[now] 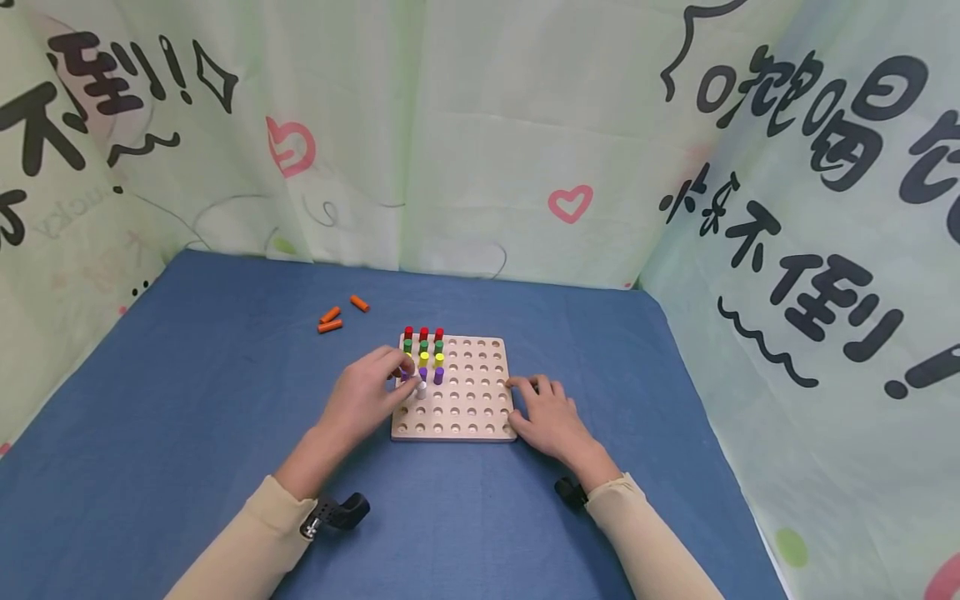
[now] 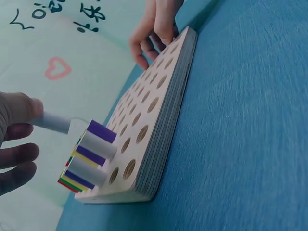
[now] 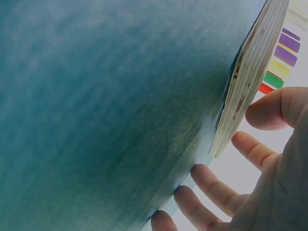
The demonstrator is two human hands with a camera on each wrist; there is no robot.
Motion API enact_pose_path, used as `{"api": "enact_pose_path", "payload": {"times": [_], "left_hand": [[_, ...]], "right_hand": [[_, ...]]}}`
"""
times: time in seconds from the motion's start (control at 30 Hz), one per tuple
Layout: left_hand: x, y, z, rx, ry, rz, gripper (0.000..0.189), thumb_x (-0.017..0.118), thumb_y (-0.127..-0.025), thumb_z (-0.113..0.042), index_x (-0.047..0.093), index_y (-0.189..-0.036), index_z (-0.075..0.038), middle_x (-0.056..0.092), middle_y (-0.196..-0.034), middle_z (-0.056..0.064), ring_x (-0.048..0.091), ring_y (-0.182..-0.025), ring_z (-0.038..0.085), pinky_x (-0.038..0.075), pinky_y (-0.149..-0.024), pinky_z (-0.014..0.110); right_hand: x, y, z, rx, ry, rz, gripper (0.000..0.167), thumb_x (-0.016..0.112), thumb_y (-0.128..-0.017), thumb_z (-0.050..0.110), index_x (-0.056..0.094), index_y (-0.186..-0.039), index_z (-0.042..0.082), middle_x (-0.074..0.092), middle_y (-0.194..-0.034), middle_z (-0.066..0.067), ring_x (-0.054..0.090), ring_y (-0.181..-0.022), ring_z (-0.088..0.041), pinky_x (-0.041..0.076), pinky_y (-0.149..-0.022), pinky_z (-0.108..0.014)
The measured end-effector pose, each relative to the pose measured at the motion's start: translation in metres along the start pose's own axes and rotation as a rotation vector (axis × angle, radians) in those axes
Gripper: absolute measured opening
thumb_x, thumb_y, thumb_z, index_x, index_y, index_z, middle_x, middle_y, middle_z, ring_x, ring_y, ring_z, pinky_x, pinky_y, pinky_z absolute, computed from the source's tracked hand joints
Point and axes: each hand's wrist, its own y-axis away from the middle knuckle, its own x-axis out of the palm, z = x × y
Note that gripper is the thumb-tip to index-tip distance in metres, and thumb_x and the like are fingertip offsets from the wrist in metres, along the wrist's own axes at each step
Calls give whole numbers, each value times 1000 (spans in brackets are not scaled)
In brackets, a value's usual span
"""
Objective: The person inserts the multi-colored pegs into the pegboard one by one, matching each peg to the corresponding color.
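Note:
A pale wooden pegboard (image 1: 453, 439) lies on the blue cloth, with rows of red, green, yellow and purple pegs (image 1: 438, 377) upright at its left side. My left hand (image 1: 365, 387) is over that side and pinches a white peg (image 2: 54, 123) between thumb and finger. In the left wrist view, the held peg is above the board, and two other white pegs (image 2: 86, 172) stand beside the purple ones. At the opposite edge, my right hand (image 1: 551, 421) touches the board with spread, relaxed fingers, holding no peg.
Several orange pegs (image 1: 330, 327) lie loose on the blue cloth (image 1: 247, 358) beyond the board's left corner. Printed curtains (image 1: 480, 150) stand behind and at both sides of the table. The board's right part has bare holes.

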Motion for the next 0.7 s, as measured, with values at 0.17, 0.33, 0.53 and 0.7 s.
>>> {"api": "enact_pose_path", "payload": {"times": [0.17, 0.33, 0.53, 0.7], "left_hand": [[7, -5, -2, 52, -28, -12, 15, 84, -87, -18, 71, -93, -13, 71, -91, 6, 60, -84, 18, 50, -69, 35], [15, -11, -4, 86, -52, -5, 12, 84, -88, -18, 72, -91, -15, 73, -90, 1, 59, -87, 19, 51, -72, 36], [22, -13, -3, 92, -101, 16, 11, 84, -87, -20, 73, -88, -17, 75, -88, -1, 61, -88, 21, 49, -86, 45], [28, -14, 1, 77, -141, 30, 10, 84, -88, -22, 74, -88, -19, 75, -88, -5, 61, -92, 19, 46, -94, 49]], "right_hand": [[0, 0, -1, 0, -6, 0, 48, 53, -99, 28, 51, -147, 24, 47, -145, -18, 43, -133, -44, 39, -100, -66], [1, 1, -2, -2, -9, 1, 47, 54, -100, 27, 51, -147, 23, 46, -145, -17, 42, -134, -44, 39, -100, -66], [1, 1, -3, -9, -7, -7, 47, 54, -99, 27, 52, -146, 24, 47, -145, -18, 43, -133, -45, 40, -100, -66], [1, 1, -2, -14, -8, -7, 47, 54, -99, 27, 52, -146, 24, 48, -144, -18, 44, -132, -45, 40, -100, -66]]}}
